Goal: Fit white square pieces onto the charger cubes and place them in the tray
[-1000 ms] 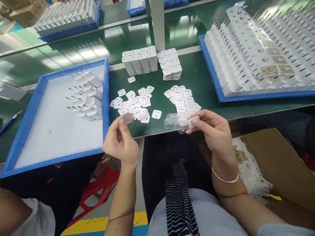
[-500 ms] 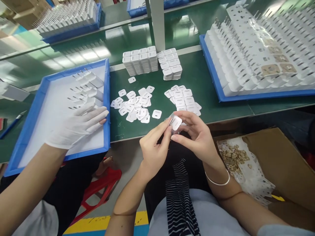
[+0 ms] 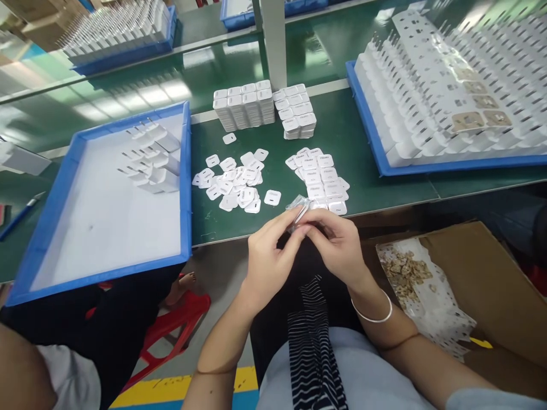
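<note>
Left hand (image 3: 267, 259): raised over the lap, fingers curled, fingertips pinched together against the right's.
Right hand (image 3: 339, 245): knuckles up, fingers bent inward (thin silver bangle on the wrist).
Forearms: both bare, angled inward, converging.

Counter (image 3: 359, 142) dark green, glossy. Tray at 9 o'clock (image 3: 184, 188) blue rim, white floor; tray at 2 o'clock (image 3: 376, 149) blue too. Chargers (image 3: 154, 165), stacked plates (image 3: 245, 105) and loose plates (image 3: 233, 182) all white. Stool (image 3: 179, 319) red. Floor stripe (image 3: 171, 390) yellow. Shirt (image 3: 311, 341) black with white stripes. Bracelet (image 3: 376, 316) silver. Box (image 3: 482, 273) brown cardboard.
</note>
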`<state>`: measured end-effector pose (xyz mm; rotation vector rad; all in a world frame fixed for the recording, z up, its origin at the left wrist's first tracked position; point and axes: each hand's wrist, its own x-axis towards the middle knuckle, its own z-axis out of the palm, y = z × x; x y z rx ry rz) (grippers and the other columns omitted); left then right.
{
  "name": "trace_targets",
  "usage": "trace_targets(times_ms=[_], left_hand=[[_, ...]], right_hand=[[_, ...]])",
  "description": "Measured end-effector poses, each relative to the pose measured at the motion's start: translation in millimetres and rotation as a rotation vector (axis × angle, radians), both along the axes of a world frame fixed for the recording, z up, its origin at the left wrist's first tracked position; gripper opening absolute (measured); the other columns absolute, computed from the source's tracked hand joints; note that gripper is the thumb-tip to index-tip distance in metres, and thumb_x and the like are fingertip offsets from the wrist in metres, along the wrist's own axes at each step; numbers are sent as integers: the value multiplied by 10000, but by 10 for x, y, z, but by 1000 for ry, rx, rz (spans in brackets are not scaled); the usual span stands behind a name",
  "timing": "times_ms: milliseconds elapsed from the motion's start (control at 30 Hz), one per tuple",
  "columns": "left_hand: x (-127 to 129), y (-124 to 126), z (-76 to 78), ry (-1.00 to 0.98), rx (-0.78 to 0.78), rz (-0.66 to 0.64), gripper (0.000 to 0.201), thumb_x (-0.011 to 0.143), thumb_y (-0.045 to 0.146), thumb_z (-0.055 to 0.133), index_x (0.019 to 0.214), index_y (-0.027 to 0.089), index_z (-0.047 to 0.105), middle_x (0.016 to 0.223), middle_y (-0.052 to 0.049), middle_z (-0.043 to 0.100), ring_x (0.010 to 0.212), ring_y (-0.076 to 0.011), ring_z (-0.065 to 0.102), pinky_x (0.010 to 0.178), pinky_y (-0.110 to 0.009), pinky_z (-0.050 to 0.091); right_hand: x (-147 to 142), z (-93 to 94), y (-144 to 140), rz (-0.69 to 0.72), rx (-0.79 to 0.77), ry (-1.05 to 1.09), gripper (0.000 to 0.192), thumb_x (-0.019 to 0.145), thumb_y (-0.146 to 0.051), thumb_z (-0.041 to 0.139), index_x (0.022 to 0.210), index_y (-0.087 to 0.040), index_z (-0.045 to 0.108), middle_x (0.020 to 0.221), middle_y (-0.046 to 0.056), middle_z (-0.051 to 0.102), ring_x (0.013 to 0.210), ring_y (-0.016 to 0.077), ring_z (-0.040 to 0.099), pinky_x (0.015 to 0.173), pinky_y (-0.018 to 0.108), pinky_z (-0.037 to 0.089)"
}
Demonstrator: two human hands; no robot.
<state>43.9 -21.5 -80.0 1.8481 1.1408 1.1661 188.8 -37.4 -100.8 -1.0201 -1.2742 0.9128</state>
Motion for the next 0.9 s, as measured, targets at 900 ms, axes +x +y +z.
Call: trace_targets(times_ms=[900], left_hand=[[-574,764,-136,583,229,574,259,976,234,538,1071,186,774,1177,-106,769,1161,-306,703,995,-446,545]], right_hand=[[495,65,40,165,-253,521,69,886,-140,718,867,-205,720,778,3,660,744,113,580,730,221,491]])
